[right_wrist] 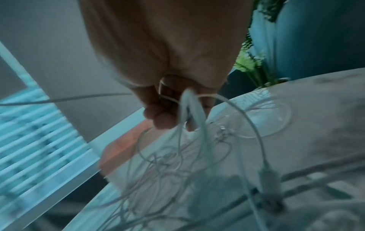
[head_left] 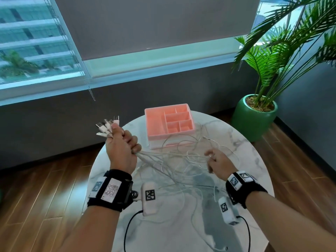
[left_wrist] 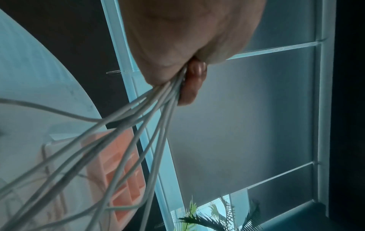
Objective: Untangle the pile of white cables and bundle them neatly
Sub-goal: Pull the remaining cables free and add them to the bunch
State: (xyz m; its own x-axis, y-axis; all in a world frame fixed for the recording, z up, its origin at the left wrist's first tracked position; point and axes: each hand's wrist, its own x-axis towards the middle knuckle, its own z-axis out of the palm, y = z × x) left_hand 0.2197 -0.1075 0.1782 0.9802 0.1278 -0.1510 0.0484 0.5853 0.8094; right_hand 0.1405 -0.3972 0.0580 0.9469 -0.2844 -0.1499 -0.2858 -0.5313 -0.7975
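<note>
Several white cables [head_left: 174, 160] lie tangled over a round marble table [head_left: 241, 142]. My left hand [head_left: 121, 144] is raised above the table's left edge and grips a bunch of them in a fist, with their USB plugs [head_left: 107, 125] sticking out above the thumb. In the left wrist view the cables [left_wrist: 138, 125] fan out from under that fist [left_wrist: 177, 62]. My right hand [head_left: 216, 160] is lower, to the right, and pinches cable strands strung between the two hands. In the right wrist view its curled fingers [right_wrist: 164, 112] hold a loop of cable [right_wrist: 189, 109] over the pile.
A pink divided organiser tray [head_left: 170, 124] stands at the back of the table, with cable loops against its front. A potted palm in a green pot [head_left: 254, 117] is on the wooden floor at the right. A window and a dark wall run behind.
</note>
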